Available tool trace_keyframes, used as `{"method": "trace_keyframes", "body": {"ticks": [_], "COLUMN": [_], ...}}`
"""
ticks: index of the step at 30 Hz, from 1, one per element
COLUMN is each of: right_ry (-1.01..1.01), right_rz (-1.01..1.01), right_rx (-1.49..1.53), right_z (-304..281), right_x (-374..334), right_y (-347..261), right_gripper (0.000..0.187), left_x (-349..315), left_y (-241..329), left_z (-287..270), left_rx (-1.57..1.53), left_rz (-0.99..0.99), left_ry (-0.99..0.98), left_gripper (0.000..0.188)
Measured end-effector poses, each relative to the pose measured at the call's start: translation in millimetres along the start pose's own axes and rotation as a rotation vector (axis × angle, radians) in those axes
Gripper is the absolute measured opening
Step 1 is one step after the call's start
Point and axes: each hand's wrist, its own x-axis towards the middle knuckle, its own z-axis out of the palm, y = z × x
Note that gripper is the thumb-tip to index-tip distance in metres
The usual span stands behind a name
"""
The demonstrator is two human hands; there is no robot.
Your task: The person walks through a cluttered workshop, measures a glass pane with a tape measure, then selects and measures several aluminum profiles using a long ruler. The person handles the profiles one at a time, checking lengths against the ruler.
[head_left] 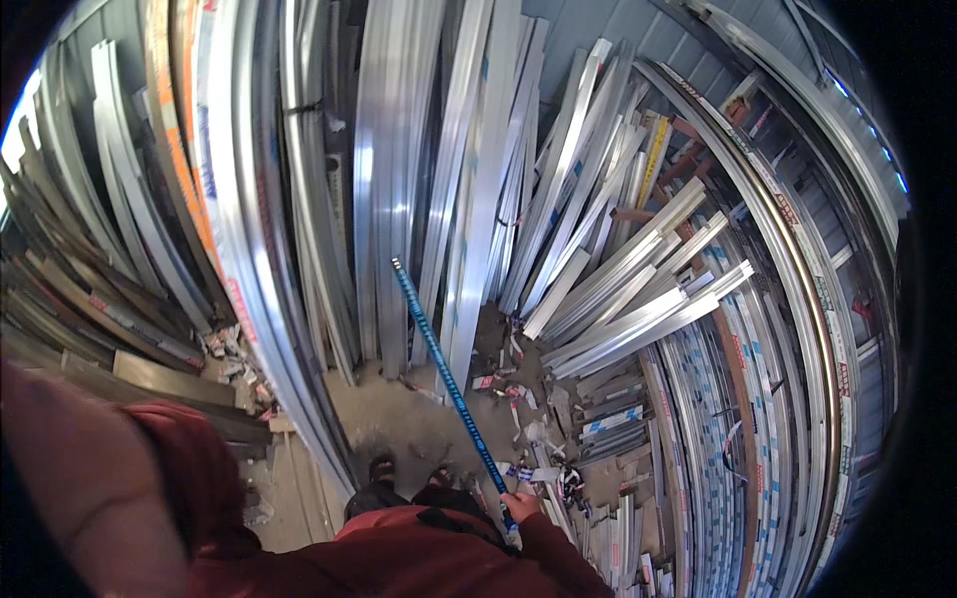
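Observation:
My right hand (520, 506) is closed round the lower end of a long thin blue-wrapped bar (446, 377) at waist height. The bar slants up and away to the left, and its pale far tip lies in front of upright silver metal profiles (394, 179). Dark marks run along its blue covering. Very close at the lower left looms my left hand (85, 478), raised and out of focus. Its fingers cannot be made out, nor whether it holds anything.
Shorter silver profiles (638, 259) lean at a slant to the right of centre. Long bars in printed film (768, 399) are stacked along the right. Torn wrapping scraps (513, 384) litter the concrete floor (374, 414) ahead of my feet. Brown bars (100, 309) lie at left.

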Motion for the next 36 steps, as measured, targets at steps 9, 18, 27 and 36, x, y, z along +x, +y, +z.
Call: {"method": "trace_keyframes", "body": {"ticks": [9,18,27,36], "right_ry": [-0.19,-0.338,-0.367,-0.139], "right_rz": [-0.234,-0.32,-0.18,-0.259], "right_rx": [0.334,0.151,0.203,-0.164], "right_z": [-60,-206,-358,-385], "right_x": [114,256,325,363], "right_y": [-81,-130,-87,0], "right_gripper": [0.035,0.028,0.034,0.03], "left_x": [-256,-259,-182,-160], "left_y": [60,98,10,-83], "left_z": [297,530,687,781], "left_rx": [-0.998,-0.924,-0.994,-1.059], "left_rz": [-1.623,-1.672,-1.683,-1.755], "left_ry": [-0.438,-1.086,-0.216,0.118], "left_gripper": [0.038,0.053,0.055,0.048]}}
